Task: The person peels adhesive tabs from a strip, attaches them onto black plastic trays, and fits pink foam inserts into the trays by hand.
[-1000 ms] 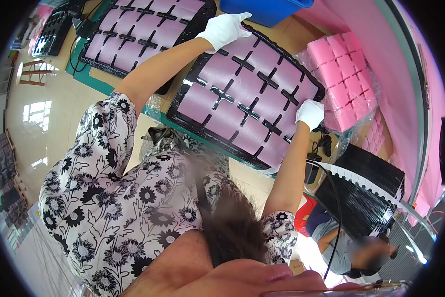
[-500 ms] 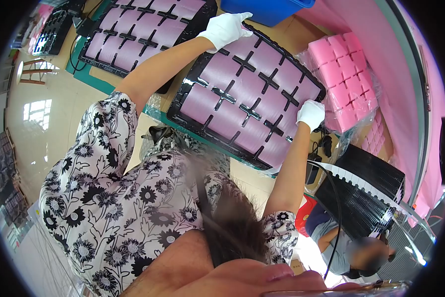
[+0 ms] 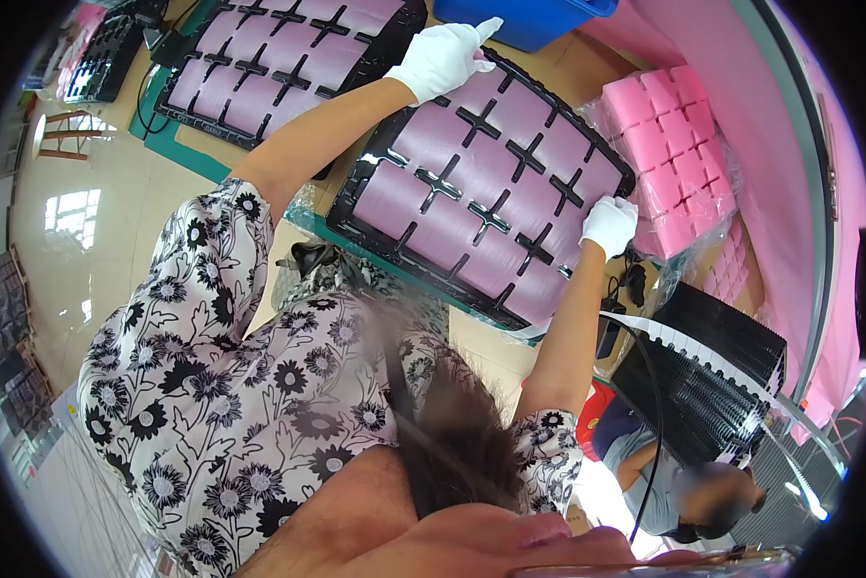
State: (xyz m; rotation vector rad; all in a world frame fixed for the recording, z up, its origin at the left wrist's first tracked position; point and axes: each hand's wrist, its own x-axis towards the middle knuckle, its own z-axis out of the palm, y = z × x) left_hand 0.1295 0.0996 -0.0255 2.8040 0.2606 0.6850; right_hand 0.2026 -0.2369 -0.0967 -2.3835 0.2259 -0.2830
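A black tray with rows of glossy lilac foam pads and black cross-shaped dividers lies tilted in front of me. My left hand, in a white glove, rests at its far left corner. The index finger stretches out past the rim and the thumb is apart from it, over the edge. At the right rim, my right hand, also white-gloved, has its fingers curled over the edge. The undersides of both hands are hidden.
A similar lilac-padded tray is on the left. Wrapped pink foam lies to the right, and a blue bin stands behind. Black ribbed trays are stacked at the lower right, near another person. A cable hangs there.
Both hands stay at the tray's edges. The left index finger reaches slightly farther up and away, and the right hand's fingers have shifted a little along the rim. The tray has barely moved.
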